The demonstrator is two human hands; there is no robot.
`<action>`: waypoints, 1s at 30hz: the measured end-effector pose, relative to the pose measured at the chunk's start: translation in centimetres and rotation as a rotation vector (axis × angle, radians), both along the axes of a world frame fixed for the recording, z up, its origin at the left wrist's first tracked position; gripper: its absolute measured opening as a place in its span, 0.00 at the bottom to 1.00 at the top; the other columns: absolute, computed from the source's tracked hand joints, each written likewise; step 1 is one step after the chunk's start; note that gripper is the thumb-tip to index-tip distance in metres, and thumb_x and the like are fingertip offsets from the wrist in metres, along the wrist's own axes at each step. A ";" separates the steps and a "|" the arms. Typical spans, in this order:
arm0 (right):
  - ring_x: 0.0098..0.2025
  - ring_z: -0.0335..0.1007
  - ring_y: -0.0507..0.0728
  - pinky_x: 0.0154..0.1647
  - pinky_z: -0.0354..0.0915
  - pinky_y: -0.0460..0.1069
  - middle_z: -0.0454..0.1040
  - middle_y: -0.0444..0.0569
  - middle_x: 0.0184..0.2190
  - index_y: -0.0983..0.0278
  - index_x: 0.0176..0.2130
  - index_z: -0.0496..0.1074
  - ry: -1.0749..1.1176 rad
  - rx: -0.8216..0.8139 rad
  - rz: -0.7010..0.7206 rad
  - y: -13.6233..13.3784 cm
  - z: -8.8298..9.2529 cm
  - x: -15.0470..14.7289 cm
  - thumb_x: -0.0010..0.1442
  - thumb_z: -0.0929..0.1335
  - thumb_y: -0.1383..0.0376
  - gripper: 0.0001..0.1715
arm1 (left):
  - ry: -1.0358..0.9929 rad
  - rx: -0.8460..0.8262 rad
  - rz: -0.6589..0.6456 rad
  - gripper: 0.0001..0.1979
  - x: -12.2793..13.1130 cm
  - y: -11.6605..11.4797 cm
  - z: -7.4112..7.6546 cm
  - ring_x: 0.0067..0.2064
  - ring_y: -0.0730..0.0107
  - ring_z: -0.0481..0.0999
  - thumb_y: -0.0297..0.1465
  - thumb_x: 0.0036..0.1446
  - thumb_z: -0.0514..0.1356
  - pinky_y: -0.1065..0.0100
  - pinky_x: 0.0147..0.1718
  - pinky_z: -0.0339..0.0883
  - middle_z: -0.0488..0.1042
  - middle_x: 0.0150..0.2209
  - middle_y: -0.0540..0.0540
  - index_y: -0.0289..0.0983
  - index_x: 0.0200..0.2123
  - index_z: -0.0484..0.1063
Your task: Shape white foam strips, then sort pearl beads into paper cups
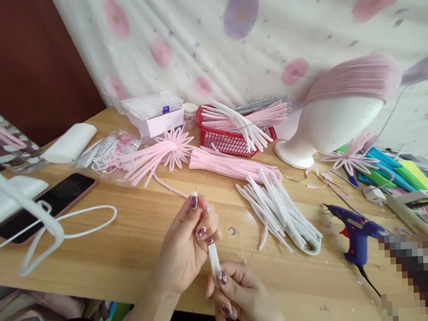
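Above the front edge of the table, my left hand [189,242] is closed around the upper part of a white pipe cleaner [213,259] that looks folded, with two strands side by side. A small white tip shows at its thumb. Below it, my right hand [243,294] pinches the lower end of the same strands between thumb and fingers. Right of my hands lies a loose pile of white pipe cleaners [278,212], some bent into loops. Behind them rest a bundle of pink pipe cleaners [231,164] and a pink looped flower shape [174,148] with long stems.
A red basket [223,139] holds pink, white and silver pipe cleaners. A foam head [340,119] with pink strands stands back right. A blue glue gun [357,234] sits at right. A phone [70,193], white cable [112,214], beads [110,153] and plastic boxes [155,115] are left.
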State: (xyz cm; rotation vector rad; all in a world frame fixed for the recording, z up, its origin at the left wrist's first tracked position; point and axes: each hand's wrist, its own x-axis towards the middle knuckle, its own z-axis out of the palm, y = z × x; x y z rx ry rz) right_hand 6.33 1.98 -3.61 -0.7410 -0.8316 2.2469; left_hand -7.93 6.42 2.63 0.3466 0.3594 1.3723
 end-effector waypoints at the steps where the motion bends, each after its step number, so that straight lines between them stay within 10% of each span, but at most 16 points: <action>1: 0.14 0.52 0.43 0.17 0.62 0.40 0.58 0.35 0.15 0.68 0.32 0.78 -0.017 -0.007 -0.018 -0.1 -0.1 0.0 0.59 0.72 0.49 0.23 | 0.000 0.003 0.000 0.08 0.0 0.0 0.0 0.22 0.79 0.49 0.31 0.59 0.65 0.78 0.23 0.56 0.53 0.21 0.57 0.37 0.29 0.71; 17: 0.14 0.60 0.45 0.19 0.64 0.41 0.62 0.35 0.13 0.67 0.27 0.72 -0.221 0.077 -0.064 -0.2 0.6 0.1 0.60 0.70 0.46 0.27 | -0.116 -0.118 0.067 0.22 -0.6 1.0 0.3 0.19 0.79 0.47 0.24 0.71 0.41 0.77 0.20 0.54 0.47 0.19 0.57 0.35 0.26 0.65; 25: 0.15 0.65 0.48 0.18 0.60 0.41 0.57 0.34 0.14 0.65 0.27 0.69 -0.363 0.102 -0.218 -1.0 0.7 1.0 0.63 0.65 0.42 0.30 | -0.146 -0.125 0.378 0.24 -2.8 1.9 1.1 0.17 0.80 0.53 0.28 0.73 0.34 0.77 0.17 0.53 0.51 0.17 0.57 0.37 0.28 0.63; 30: 0.22 0.66 0.49 0.26 0.65 0.45 0.66 0.40 0.21 0.65 0.37 0.71 -0.502 0.350 -0.268 -0.6 2.2 -0.1 0.66 0.63 0.45 0.26 | -0.152 -0.177 0.331 0.24 -1.3 1.8 0.6 0.18 0.81 0.55 0.27 0.73 0.36 0.77 0.18 0.56 0.54 0.17 0.57 0.36 0.28 0.65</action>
